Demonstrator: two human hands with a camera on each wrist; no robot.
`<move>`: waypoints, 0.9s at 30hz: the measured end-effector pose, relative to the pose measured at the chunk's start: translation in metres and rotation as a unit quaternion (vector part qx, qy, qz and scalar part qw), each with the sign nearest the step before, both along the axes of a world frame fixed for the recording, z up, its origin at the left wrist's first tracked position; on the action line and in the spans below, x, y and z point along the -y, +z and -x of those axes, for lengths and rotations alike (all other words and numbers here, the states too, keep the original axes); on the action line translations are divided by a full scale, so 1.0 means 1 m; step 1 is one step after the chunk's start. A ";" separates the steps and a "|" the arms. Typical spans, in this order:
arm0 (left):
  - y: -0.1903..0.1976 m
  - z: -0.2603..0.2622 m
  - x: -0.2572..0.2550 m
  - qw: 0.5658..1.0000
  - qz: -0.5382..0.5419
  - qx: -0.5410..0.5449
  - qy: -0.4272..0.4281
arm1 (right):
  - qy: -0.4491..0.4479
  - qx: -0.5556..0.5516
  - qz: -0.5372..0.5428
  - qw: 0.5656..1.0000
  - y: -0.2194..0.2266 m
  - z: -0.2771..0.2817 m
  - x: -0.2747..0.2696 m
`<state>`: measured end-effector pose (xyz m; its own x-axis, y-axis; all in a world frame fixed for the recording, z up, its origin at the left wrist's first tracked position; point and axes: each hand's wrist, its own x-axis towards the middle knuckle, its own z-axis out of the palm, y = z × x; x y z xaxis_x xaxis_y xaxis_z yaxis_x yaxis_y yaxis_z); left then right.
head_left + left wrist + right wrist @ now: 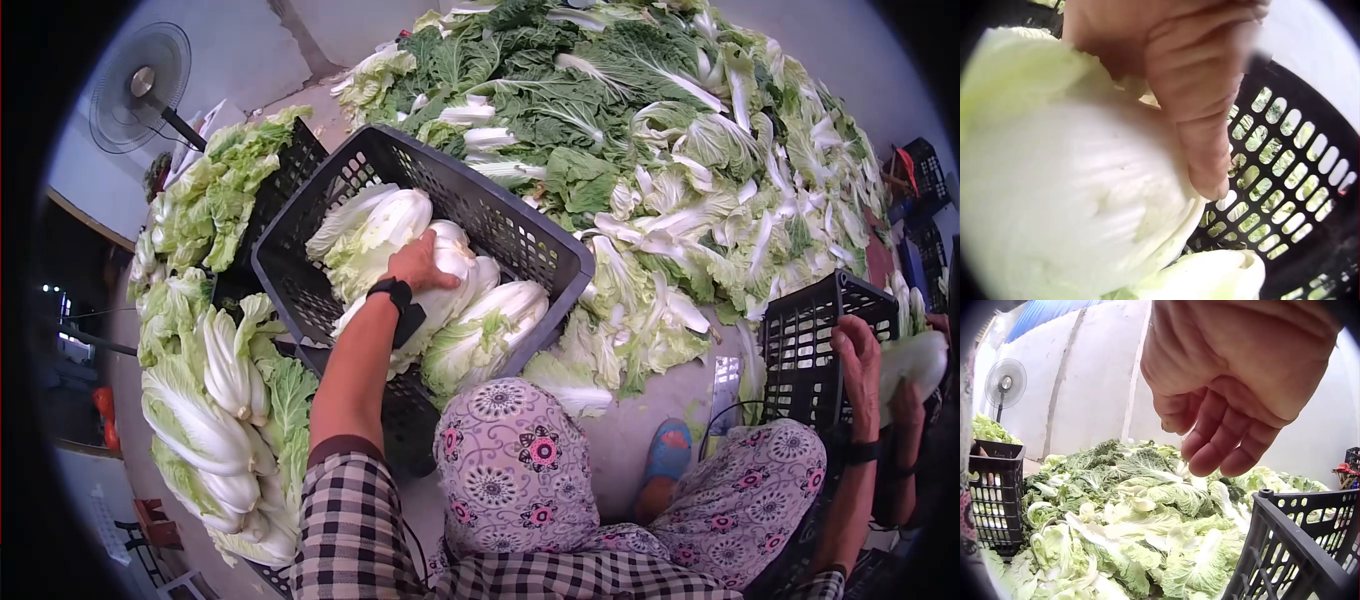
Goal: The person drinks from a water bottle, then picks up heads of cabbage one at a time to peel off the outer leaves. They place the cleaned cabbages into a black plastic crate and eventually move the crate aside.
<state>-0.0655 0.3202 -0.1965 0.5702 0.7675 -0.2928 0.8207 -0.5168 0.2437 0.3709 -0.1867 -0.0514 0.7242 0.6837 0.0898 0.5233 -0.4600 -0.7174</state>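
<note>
My left hand reaches into a black plastic crate and grips a napa cabbage among several trimmed heads. In the left wrist view the thumb lies along the cabbage's white side, while the other fingers are mostly hidden behind it. Another napa cabbage lies nearer my knee in the same crate. My right hand hangs in the air by a second black crate. Its fingers are loosely curled and hold nothing.
A large heap of cabbage leaves spreads across the floor in front. Whole cabbages are piled at my left, below a standing fan. At far right, another person's hand holds a pale cabbage.
</note>
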 end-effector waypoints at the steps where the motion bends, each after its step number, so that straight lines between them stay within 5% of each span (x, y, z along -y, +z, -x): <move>1: 0.008 -0.001 0.008 1.000 -0.006 -0.017 0.002 | 0.008 -0.007 -0.018 1.000 -0.004 -0.001 -0.002; 4: 0.023 0.010 0.029 0.994 -0.060 0.082 -0.028 | 0.026 -0.026 0.002 0.999 -0.005 0.004 -0.007; 9: 0.069 0.040 0.018 0.941 0.015 0.337 0.038 | 0.057 -0.029 -0.010 0.998 0.009 0.009 -0.020; 12: 0.114 0.064 0.019 0.880 0.004 0.456 0.132 | 0.075 -0.013 -0.018 0.997 0.014 0.009 -0.031; 14: 0.152 0.067 0.033 0.792 0.034 0.584 0.175 | 0.084 0.003 -0.034 0.996 0.021 0.012 -0.038; 16: 0.191 0.057 0.046 0.723 0.051 0.679 0.116 | 0.098 0.031 -0.068 0.992 0.039 0.020 -0.054; 18: 0.228 0.033 0.063 0.702 0.051 0.708 0.056 | 0.113 0.068 -0.071 0.989 0.068 0.032 -0.076; 23: 0.291 -0.084 0.145 0.730 -0.006 0.682 -0.042 | 0.290 0.095 -0.134 0.943 0.137 0.105 -0.150; 26: 0.295 -0.143 0.195 0.757 0.007 0.638 -0.141 | 0.342 0.027 -0.238 0.908 0.144 0.126 -0.188; 27: 0.292 -0.154 0.205 0.752 0.037 0.640 -0.152 | 0.355 -0.122 -0.303 0.876 0.150 0.133 -0.191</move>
<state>0.0886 0.1154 0.0957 0.5666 0.5540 0.6099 -0.2632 -0.5798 0.7711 0.2381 0.0045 0.0984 0.1834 0.8495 0.4946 0.3202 0.4241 -0.8471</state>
